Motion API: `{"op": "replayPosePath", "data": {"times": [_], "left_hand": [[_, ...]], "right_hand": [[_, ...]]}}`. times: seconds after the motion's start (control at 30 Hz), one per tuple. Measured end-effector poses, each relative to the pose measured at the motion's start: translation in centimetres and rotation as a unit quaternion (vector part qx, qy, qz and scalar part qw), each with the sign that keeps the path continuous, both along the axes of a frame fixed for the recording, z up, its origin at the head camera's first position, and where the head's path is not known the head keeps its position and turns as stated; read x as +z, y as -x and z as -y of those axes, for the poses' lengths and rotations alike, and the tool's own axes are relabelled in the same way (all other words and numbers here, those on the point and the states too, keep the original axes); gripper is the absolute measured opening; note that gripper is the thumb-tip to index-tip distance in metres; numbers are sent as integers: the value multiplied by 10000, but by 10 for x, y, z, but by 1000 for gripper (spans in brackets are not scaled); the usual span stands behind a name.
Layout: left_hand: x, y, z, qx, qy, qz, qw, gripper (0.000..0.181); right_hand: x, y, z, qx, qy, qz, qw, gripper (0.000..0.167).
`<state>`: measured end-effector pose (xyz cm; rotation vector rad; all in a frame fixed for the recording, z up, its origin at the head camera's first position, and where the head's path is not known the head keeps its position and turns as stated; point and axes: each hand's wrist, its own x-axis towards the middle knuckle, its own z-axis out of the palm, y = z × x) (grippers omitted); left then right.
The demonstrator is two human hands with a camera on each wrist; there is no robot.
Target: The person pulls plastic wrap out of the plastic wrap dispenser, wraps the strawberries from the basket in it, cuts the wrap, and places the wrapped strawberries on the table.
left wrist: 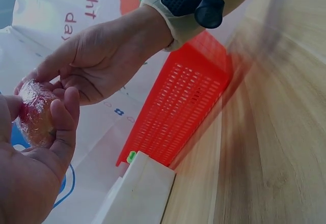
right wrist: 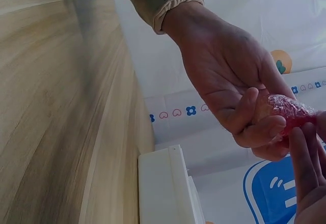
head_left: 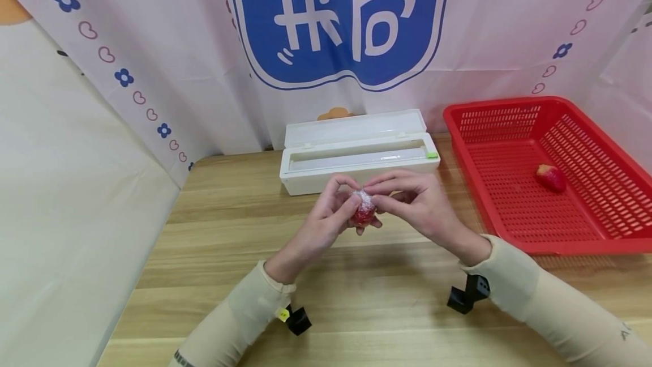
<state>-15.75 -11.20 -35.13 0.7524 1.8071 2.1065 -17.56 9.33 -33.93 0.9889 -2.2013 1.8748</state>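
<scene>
A red fruit [head_left: 363, 215] wrapped in shiny, crinkled cling film [head_left: 364, 197] is held above the table. My left hand [head_left: 328, 214] grips it, thumb in front and fingers curled behind. On its other side, my right hand [head_left: 415, 203] pinches the film at the fruit's upper end with thumb and fingertips. The left wrist view shows the wrapped fruit [left wrist: 38, 114] between both hands, partly yellowish beneath the film. From the right wrist view, curled left fingers hold the wrapped fruit [right wrist: 288, 114], while the right fingers [right wrist: 305, 158] touch its end.
Behind the hands, a long white cling film box [head_left: 326, 180] stands with its lid [head_left: 356, 126] raised. At right, a red plastic basket [head_left: 489, 208] contains one red fruit [head_left: 551, 178] with a tan end. A printed white curtain [head_left: 178, 44] hangs behind the wooden table [head_left: 204, 265].
</scene>
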Motion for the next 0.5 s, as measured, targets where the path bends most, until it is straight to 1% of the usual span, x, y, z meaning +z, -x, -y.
{"op": "replayPosePath", "data": {"times": [0.13,0.27,0.4,0.5], "left_hand": [[0,0,1,83,32,-112,9999,18],[0,0,1,281,161,-207,9993,25],[3,-1,2,512,340,-87,9981,26],[4,-1,2,547,365,53,9978,27]], "right_hand": [[1,0,1,28,114,298,9995,20],[1,0,1,52,156,519,9985,22],[2,1,0,-25,-36,495,9988,23],[1,2,0,-82,-128,405,9991,23]]}}
